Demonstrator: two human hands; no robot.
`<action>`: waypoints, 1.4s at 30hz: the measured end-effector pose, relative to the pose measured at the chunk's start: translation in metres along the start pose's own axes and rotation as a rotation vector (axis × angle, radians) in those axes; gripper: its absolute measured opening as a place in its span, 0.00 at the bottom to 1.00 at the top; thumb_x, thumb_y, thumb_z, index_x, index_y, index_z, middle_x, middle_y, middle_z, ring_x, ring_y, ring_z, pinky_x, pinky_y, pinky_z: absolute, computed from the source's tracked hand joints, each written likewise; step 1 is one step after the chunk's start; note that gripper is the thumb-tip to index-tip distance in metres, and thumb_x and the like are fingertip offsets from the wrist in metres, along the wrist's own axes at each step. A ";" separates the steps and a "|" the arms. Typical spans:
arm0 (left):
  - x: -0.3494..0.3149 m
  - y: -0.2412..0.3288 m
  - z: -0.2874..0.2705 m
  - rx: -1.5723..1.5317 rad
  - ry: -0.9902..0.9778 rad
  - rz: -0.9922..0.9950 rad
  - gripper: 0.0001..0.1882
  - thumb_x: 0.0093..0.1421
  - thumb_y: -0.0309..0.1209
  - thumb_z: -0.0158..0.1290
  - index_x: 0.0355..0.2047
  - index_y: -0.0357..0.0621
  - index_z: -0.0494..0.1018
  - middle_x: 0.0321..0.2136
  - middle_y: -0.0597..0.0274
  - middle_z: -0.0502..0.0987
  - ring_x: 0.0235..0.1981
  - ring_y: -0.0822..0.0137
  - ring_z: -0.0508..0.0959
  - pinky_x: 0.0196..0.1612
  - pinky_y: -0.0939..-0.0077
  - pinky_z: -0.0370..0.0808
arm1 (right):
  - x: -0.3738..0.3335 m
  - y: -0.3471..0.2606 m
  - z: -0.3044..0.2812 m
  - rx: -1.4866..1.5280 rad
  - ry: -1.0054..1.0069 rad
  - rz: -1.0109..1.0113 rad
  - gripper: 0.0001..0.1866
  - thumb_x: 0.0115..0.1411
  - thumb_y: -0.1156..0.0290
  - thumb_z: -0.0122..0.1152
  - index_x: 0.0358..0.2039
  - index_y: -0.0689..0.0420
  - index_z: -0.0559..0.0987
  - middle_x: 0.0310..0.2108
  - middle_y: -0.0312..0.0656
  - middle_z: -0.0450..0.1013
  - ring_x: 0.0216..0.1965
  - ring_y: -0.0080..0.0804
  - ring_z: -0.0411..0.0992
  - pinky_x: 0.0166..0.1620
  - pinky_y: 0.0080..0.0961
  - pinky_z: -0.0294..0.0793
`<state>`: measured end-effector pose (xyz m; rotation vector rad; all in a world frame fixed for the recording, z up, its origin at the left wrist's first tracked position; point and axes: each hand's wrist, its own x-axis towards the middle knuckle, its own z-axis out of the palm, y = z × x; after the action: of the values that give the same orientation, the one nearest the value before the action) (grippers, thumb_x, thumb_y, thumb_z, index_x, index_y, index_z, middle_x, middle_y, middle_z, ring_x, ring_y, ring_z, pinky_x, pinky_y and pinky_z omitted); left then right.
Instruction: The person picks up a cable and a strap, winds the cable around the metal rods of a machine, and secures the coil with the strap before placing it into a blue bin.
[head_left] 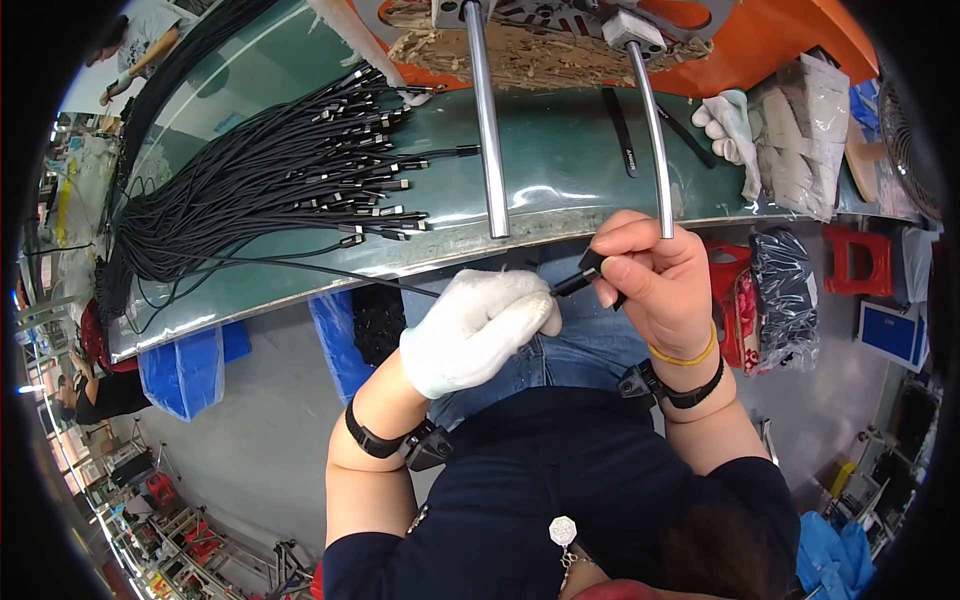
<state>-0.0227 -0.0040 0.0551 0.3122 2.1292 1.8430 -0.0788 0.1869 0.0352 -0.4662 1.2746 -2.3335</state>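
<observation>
My left hand (475, 330), in a white glove, is closed around a black cable (350, 272) close to its end. The cable's black plug end (575, 284) sticks out from the glove toward my right hand (665, 290). That hand is bare, with thumb and fingers pinching a short black strap (594, 262) at the plug; whether the strap goes around it I cannot tell. To the left, a thick bundle of black cables (250, 190) lies on the green table (540, 190), its many plugs pointing right. The held cable runs back to this bundle.
Two metal rods (490, 150) jut over the table edge from an orange machine (780, 35). Two black straps (622, 135), a white glove (730, 130) and a clear plastic package (800, 130) lie to the right. Red stools (857, 260) stand beyond on the floor.
</observation>
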 end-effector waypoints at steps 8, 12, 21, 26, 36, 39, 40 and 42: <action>0.000 0.002 0.004 -0.113 0.047 -0.085 0.16 0.58 0.35 0.44 0.21 0.35 0.72 0.12 0.68 0.62 0.15 0.77 0.58 0.19 0.82 0.55 | -0.001 -0.002 0.000 -0.052 0.051 -0.022 0.09 0.51 0.85 0.55 0.35 0.67 0.75 0.31 0.46 0.68 0.23 0.25 0.66 0.26 0.16 0.68; 0.001 -0.001 0.003 -0.133 0.042 -0.093 0.16 0.58 0.34 0.43 0.22 0.35 0.72 0.13 0.68 0.63 0.15 0.77 0.58 0.19 0.82 0.56 | -0.001 -0.002 -0.003 -0.094 0.025 -0.020 0.10 0.49 0.86 0.55 0.34 0.68 0.75 0.31 0.46 0.68 0.24 0.25 0.67 0.27 0.17 0.69; -0.011 0.035 0.005 0.188 0.043 -0.044 0.09 0.51 0.30 0.51 0.26 0.35 0.73 0.14 0.60 0.67 0.15 0.72 0.65 0.21 0.78 0.64 | 0.004 -0.025 0.008 -0.670 -0.393 -0.404 0.10 0.44 0.83 0.62 0.30 0.66 0.76 0.23 0.44 0.71 0.22 0.33 0.70 0.27 0.25 0.69; -0.003 0.090 0.000 0.591 0.058 0.197 0.12 0.44 0.30 0.57 0.29 0.37 0.74 0.18 0.57 0.71 0.16 0.67 0.69 0.21 0.76 0.66 | 0.014 -0.067 0.023 -0.772 -0.517 -0.586 0.08 0.44 0.81 0.63 0.29 0.64 0.77 0.21 0.43 0.72 0.22 0.34 0.70 0.28 0.27 0.69; 0.073 0.079 -0.057 1.047 0.651 0.584 0.11 0.48 0.33 0.58 0.32 0.45 0.75 0.22 0.60 0.71 0.22 0.61 0.74 0.24 0.73 0.71 | 0.104 -0.068 -0.015 -0.786 0.191 -0.396 0.08 0.51 0.79 0.60 0.33 0.63 0.76 0.28 0.35 0.73 0.27 0.17 0.69 0.31 0.11 0.69; 0.071 0.061 -0.074 1.003 0.716 0.612 0.09 0.48 0.30 0.57 0.32 0.44 0.76 0.21 0.59 0.71 0.22 0.61 0.74 0.25 0.73 0.71 | 0.110 -0.060 -0.013 -0.752 0.265 -0.464 0.09 0.51 0.77 0.62 0.33 0.63 0.76 0.28 0.34 0.73 0.27 0.16 0.69 0.32 0.11 0.69; 0.068 0.056 -0.079 0.998 0.729 0.592 0.08 0.49 0.29 0.57 0.31 0.43 0.76 0.21 0.59 0.71 0.21 0.61 0.74 0.24 0.73 0.70 | 0.110 -0.056 -0.014 -0.752 0.263 -0.466 0.09 0.51 0.77 0.62 0.33 0.63 0.76 0.28 0.34 0.73 0.27 0.16 0.69 0.32 0.11 0.69; 0.061 0.052 -0.087 0.996 0.748 0.574 0.08 0.49 0.28 0.57 0.31 0.43 0.76 0.20 0.58 0.71 0.21 0.61 0.74 0.24 0.73 0.70 | 0.111 -0.049 -0.014 -0.796 0.304 -0.498 0.09 0.51 0.78 0.61 0.34 0.64 0.76 0.29 0.35 0.73 0.28 0.16 0.69 0.32 0.11 0.68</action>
<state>-0.1138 -0.0546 0.1117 0.5374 3.7108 0.9724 -0.1896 0.1621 0.0791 -0.7573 2.4873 -2.2258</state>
